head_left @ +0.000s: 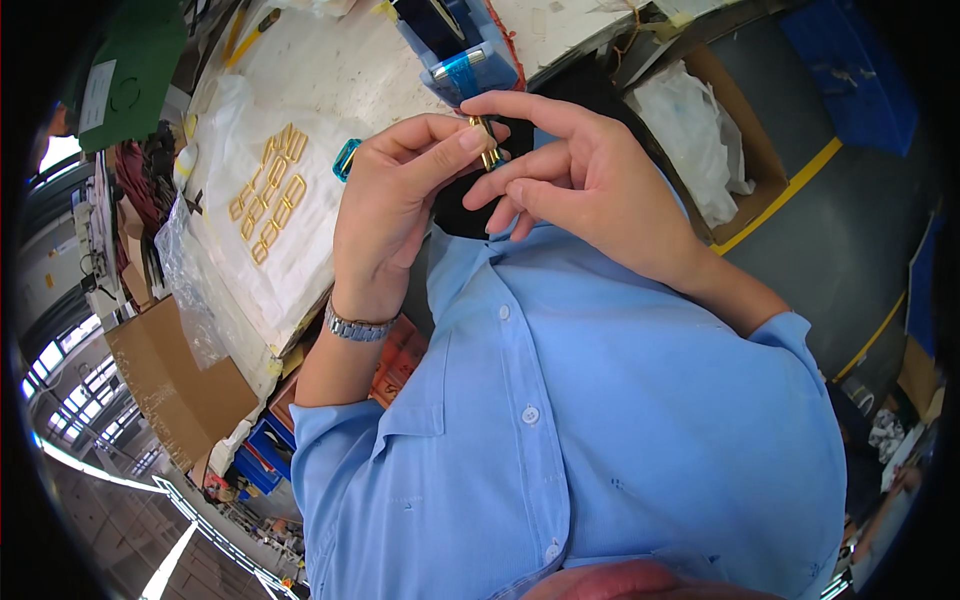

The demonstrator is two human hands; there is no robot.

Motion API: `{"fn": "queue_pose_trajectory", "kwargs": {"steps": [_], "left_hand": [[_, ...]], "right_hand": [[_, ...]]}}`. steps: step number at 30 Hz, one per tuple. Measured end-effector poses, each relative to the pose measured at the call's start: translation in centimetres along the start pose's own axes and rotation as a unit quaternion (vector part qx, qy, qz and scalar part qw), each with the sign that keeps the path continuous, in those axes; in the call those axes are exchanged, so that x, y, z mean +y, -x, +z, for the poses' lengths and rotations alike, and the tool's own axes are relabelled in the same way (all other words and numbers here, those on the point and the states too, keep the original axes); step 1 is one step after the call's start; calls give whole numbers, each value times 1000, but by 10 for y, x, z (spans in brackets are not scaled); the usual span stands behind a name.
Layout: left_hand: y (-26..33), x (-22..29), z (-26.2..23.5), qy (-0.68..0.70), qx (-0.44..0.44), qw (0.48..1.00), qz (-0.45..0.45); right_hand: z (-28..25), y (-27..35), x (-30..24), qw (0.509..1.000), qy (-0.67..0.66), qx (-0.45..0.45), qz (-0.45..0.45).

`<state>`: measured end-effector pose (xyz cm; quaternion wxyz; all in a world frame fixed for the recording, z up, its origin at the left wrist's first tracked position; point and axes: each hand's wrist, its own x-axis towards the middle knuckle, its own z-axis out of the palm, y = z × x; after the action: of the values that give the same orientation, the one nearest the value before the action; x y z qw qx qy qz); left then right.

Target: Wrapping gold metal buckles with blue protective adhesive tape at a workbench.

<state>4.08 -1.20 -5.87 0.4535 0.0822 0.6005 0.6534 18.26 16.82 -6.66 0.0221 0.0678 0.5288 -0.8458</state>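
My left hand (400, 175) is closed, pinching a small gold metal piece (489, 146) between thumb and fingers. A bit of teal shows at the piece's lower end. Across from it, my right hand (590, 170) has its fingers apart; the index fingertip is close to the top of the gold piece and the middle fingertip close to its lower end. Whether they touch it is hard to see. Just beyond both hands stands a blue tape dispenser (480, 70) with a strip of teal film (461, 74) at its front. A teal-covered ring-shaped piece (347, 158) lies beside my left hand.
Several gold rectangular frames (268, 195) lie in rows on a white sheet (225, 130) on the worktable at left. A yellow-handled tool (252, 38) lies farther back. At right stands a cardboard box (745, 130) holding white plastic (690, 140). Clear plastic (190, 280) hangs at the table's left edge.
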Motion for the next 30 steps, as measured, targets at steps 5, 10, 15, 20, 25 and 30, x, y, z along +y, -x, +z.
{"fn": "queue_pose_trajectory", "kwargs": {"steps": [5,10,15,20,25,30], "left_hand": [[0,1,3,-11,12,1000,-1],[1,4,0,-2,-1,1000,-14],[-1,4,-3,9,-6,999,-37],[-2,-2,-9,24,-34,999,-21],[-1,-2,-10,36,-37,998,-25],[0,-2,-5,-6,-29,1000,-5]], "right_hand": [[0,-1,4,999,37,2,-27],[4,-1,-3,984,165,-3,-72],[-2,-5,10,982,163,6,-101],[-6,1,8,961,241,41,-130],[-14,-2,24,981,139,98,-90],[-24,-2,17,996,-9,53,76]]}}
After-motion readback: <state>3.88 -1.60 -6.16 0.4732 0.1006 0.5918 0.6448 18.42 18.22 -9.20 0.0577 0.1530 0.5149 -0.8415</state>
